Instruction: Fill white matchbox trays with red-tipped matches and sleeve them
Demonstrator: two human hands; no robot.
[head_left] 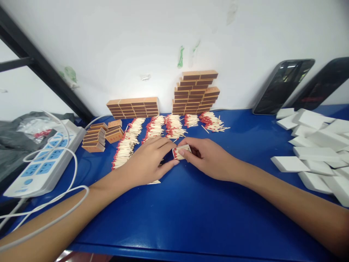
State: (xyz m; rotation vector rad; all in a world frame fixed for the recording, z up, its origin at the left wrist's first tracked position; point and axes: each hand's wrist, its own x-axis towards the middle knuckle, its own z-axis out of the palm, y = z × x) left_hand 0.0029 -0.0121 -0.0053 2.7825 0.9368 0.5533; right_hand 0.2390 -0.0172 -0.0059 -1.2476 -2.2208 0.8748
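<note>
The matchbox tray point(181, 151) full of matches sat mid-frame on the blue table point(191, 211), pinched between the left hand point(148, 162) and right hand point(208, 158) fingers

Single head-worn view, looking forward and down, close over blue table point(191, 218), facing white wall point(136, 43)

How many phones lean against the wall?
2. One phone leans on the wall at the right, above the white boxes. The other phone leans just right of it, partly cut off by the picture edge. More may lie outside the view.
</note>
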